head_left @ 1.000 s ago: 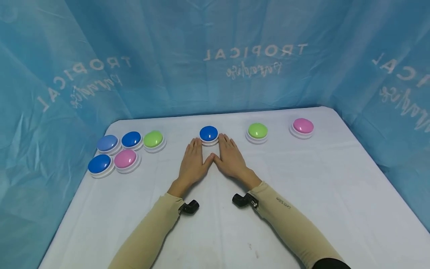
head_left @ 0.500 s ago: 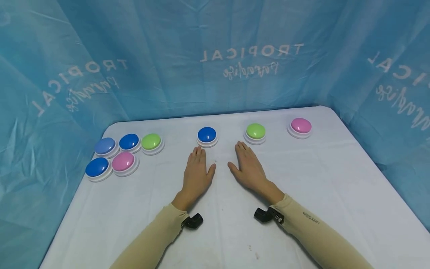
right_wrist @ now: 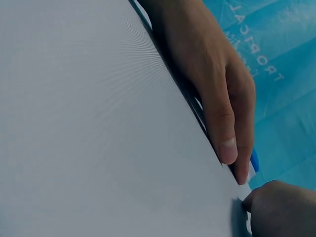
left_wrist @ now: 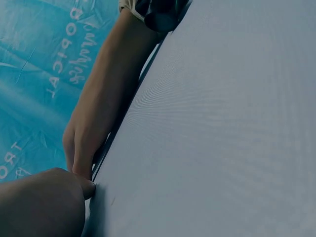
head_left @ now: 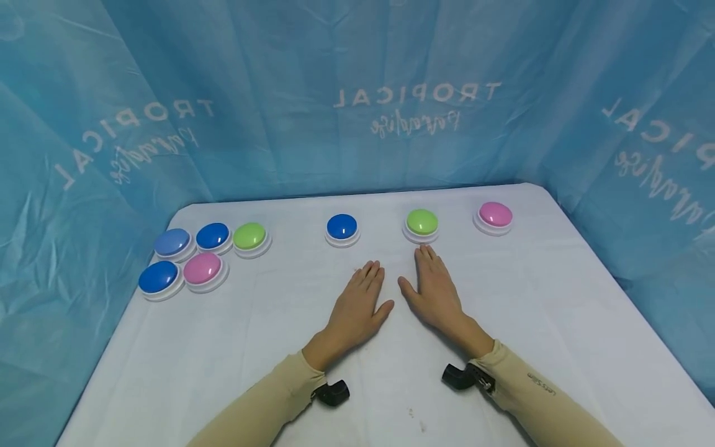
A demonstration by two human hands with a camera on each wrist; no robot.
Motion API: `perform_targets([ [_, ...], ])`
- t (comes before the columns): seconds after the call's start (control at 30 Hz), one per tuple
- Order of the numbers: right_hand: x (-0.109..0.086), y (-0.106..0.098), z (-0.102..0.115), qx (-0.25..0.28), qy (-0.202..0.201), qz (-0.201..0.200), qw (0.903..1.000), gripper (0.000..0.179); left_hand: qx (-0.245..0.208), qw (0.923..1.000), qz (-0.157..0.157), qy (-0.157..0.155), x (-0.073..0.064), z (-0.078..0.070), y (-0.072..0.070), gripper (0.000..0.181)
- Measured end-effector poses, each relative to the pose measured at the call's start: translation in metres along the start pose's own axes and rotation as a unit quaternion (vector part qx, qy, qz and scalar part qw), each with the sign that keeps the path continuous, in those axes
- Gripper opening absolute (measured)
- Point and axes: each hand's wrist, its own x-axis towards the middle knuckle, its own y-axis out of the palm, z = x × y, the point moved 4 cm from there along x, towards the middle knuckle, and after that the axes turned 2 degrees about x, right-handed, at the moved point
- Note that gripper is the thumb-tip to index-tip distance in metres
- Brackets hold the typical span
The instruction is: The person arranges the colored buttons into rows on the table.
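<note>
My left hand (head_left: pixel 357 308) lies palm down over the white tablecloth, fingers straight, thumb spread. It sits nearer me than the blue push button (head_left: pixel 342 228) and touches no button. Just in front of the green push button (head_left: pixel 421 223) are the fingertips of my right hand (head_left: pixel 437 295), straight and close to its white base; whether they touch it I cannot tell. Neither hand holds anything. In the left wrist view the left hand (left_wrist: pixel 42 202) fills the lower corner. The right wrist view has the right hand (right_wrist: pixel 284 210) at lower right, fingers mostly hidden.
A pink push button (head_left: pixel 495 215) stands at the far right. Several more buttons cluster at the left, among them a green one (head_left: pixel 251 237) and a pink one (head_left: pixel 203 269). A blue printed curtain (head_left: pixel 279 149) walls the white table (head_left: pixel 279 385) at the back and sides.
Both hands were together at the blue button, thumbs touching. The right hand has moved right to the green button. The left has left the blue one, sliding right and back. Buttons stay put.
</note>
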Motion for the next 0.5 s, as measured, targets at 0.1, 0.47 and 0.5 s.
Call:
perform_targets([
  [0.1, 0.001, 0.000, 0.000, 0.000, 0.002, -0.001, 1.0000, 0.081, -0.007, 1.0000, -0.001, 0.001, -0.001, 0.001, 0.002, 0.069],
  [0.47, -0.004, 0.002, 0.007, -0.014, -0.004, -0.011, 0.9998, 0.081, -0.037, 0.9993, -0.004, 0.005, -0.008, 0.002, 0.000, 0.067],
  [0.5, -0.006, 0.004, 0.010, -0.019, -0.008, -0.011, 0.9997, 0.081, -0.041, 0.9992, -0.004, 0.005, -0.011, 0.004, 0.000, 0.067],
])
